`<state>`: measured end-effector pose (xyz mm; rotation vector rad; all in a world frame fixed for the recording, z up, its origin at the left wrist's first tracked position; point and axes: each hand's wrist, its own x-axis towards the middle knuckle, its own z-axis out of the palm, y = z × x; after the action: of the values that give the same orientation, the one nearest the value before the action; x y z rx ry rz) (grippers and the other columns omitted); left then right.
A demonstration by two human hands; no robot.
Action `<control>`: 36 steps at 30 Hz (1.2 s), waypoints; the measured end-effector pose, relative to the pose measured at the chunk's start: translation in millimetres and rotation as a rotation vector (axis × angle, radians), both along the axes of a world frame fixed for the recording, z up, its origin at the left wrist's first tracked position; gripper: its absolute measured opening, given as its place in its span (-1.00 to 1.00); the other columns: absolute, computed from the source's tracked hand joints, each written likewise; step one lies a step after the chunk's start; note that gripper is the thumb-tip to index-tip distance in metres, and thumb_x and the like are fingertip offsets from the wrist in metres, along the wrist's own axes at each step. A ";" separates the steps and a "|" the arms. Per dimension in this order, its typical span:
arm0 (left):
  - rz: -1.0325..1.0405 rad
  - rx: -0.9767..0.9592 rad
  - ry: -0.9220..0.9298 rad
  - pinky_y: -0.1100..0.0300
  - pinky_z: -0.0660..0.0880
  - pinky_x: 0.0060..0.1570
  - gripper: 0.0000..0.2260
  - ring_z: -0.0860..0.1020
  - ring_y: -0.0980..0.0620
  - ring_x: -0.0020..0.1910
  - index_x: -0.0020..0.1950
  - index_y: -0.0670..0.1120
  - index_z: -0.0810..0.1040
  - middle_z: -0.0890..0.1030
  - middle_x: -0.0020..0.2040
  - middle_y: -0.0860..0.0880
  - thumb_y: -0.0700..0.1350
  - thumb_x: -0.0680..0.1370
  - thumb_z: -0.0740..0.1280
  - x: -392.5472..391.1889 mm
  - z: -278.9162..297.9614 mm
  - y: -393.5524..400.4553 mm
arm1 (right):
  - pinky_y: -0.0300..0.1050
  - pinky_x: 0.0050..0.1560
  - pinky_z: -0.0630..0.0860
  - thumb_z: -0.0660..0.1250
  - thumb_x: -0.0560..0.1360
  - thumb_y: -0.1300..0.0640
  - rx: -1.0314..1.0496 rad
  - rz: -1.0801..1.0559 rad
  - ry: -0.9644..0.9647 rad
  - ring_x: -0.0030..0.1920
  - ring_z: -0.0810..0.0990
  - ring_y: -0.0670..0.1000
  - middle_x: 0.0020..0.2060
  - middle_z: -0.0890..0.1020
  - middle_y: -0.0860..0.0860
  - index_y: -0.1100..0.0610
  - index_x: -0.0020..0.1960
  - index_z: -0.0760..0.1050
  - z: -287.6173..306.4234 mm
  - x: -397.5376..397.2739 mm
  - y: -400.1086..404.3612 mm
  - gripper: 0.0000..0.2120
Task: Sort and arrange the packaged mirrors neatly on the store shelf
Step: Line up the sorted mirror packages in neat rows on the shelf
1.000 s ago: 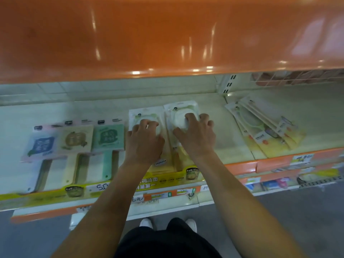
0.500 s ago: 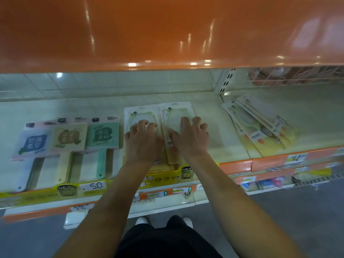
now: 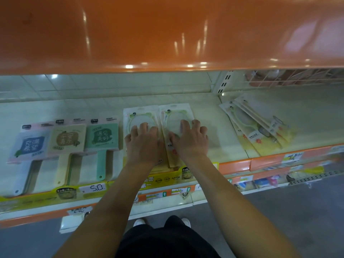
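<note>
- Both hands sit slightly further back on the shelf (image 3: 223,116) than a second ago.
- Left hand (image 3: 143,144) presses flat-fingered on the left mirror pack (image 3: 138,113).
- Right hand (image 3: 191,139) presses the right mirror pack (image 3: 175,110), edges touching; bare shelf lies rightward.

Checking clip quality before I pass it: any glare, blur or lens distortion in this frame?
Head view: bright ceiling-light glare streaks the orange upper shelf; the shelf edges bow from the wide-angle lens; the packaged mirrors at far right and the price labels near them look soft; the left hand and right hand on the centre packs are reasonably sharp.
</note>
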<state>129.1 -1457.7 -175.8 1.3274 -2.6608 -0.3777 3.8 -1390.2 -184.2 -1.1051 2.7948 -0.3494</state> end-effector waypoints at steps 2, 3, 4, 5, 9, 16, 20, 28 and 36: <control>-0.005 0.006 -0.002 -0.06 0.29 0.26 -0.67 0.30 -0.13 0.34 0.29 -0.02 0.46 0.36 0.34 -0.08 0.04 0.56 0.20 1.0 1.6 -0.6 | 0.04 0.21 0.35 0.17 0.52 -0.30 -0.011 -0.007 -0.005 0.25 0.32 0.19 0.34 0.31 0.06 -0.03 0.27 0.35 -1.2 -0.2 0.4 -0.53; -0.008 0.008 -0.003 -0.06 0.29 0.26 -0.67 0.30 -0.14 0.34 0.29 -0.03 0.46 0.36 0.35 -0.08 0.04 0.56 0.20 1.1 2.8 -1.1 | 0.04 0.22 0.36 0.17 0.51 -0.31 -0.016 -0.009 -0.008 0.26 0.32 0.19 0.34 0.31 0.06 -0.03 0.26 0.36 -1.8 -0.5 0.3 -0.54; -0.012 0.008 -0.001 -0.07 0.28 0.26 -0.67 0.31 -0.14 0.34 0.29 -0.03 0.46 0.37 0.34 -0.09 0.04 0.56 0.20 0.9 4.2 -1.5 | 0.05 0.22 0.36 0.18 0.51 -0.31 -0.021 -0.009 -0.010 0.26 0.32 0.19 0.34 0.31 0.05 -0.03 0.25 0.36 -2.2 -0.4 0.5 -0.54; -0.018 0.008 0.007 -0.06 0.28 0.26 -0.67 0.31 -0.14 0.34 0.28 -0.04 0.46 0.37 0.34 -0.09 0.03 0.56 0.20 0.4 5.6 -2.0 | 0.06 0.22 0.36 0.18 0.51 -0.31 -0.023 -0.007 -0.013 0.27 0.32 0.20 0.34 0.31 0.06 -0.02 0.25 0.37 -2.2 -0.4 0.3 -0.54; -0.074 0.000 0.081 -0.03 0.28 0.27 -0.67 0.33 -0.09 0.36 0.29 -0.07 0.46 0.41 0.35 -0.07 -0.02 0.54 0.22 -2.5 8.2 -5.2 | 0.08 0.35 0.25 0.18 0.54 -0.25 -0.077 -0.028 -0.054 0.38 0.23 0.19 0.42 0.28 0.06 -0.06 0.40 0.33 2.8 -2.6 0.9 -0.50; -0.201 0.012 0.131 -0.04 0.32 0.21 -0.62 0.37 -0.12 0.33 0.34 -0.03 0.41 0.42 0.35 -0.04 0.03 0.54 0.26 -18.6 10.2 -0.6 | 0.14 0.27 0.40 0.32 0.51 -0.09 -0.298 0.024 0.037 0.35 0.34 0.20 0.32 0.45 0.09 0.04 0.32 0.49 11.7 -3.5 20.4 -0.57; -0.227 0.034 0.137 -0.03 0.29 0.21 -0.60 0.37 -0.15 0.33 0.34 -0.04 0.41 0.41 0.35 -0.05 0.05 0.54 0.25 -36.7 11.6 12.3 | 0.11 0.17 0.49 0.20 0.44 -0.12 -0.359 0.027 0.075 0.25 0.47 0.21 0.21 0.54 0.10 0.08 0.23 0.57 11.2 -8.4 42.8 -0.54; -0.347 0.045 0.243 0.00 0.31 0.19 -0.65 0.42 -0.11 0.27 0.31 -0.04 0.43 0.46 0.30 -0.03 -0.02 0.53 0.26 -74.3 17.9 39.3 | 0.07 0.11 0.51 0.24 0.45 -0.03 -0.459 0.023 0.150 0.17 0.52 0.18 0.13 0.58 0.09 0.11 0.21 0.58 19.0 -44.3 83.6 -0.60; -0.291 0.003 0.190 0.00 0.32 0.18 -0.65 0.43 -0.11 0.26 0.32 -0.04 0.44 0.46 0.29 -0.04 -0.02 0.54 0.26 -137.2 15.2 75.7 | 0.13 0.11 0.51 0.21 0.43 -0.01 -0.495 -0.044 0.108 0.12 0.54 0.20 0.09 0.59 0.09 0.11 0.17 0.59 14.0 -119.7 119.6 -0.60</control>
<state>-8.0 -1382.0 -160.6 0.8553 -2.6904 -0.5126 -115.9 -1270.6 -170.3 -1.1745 2.9088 -1.0611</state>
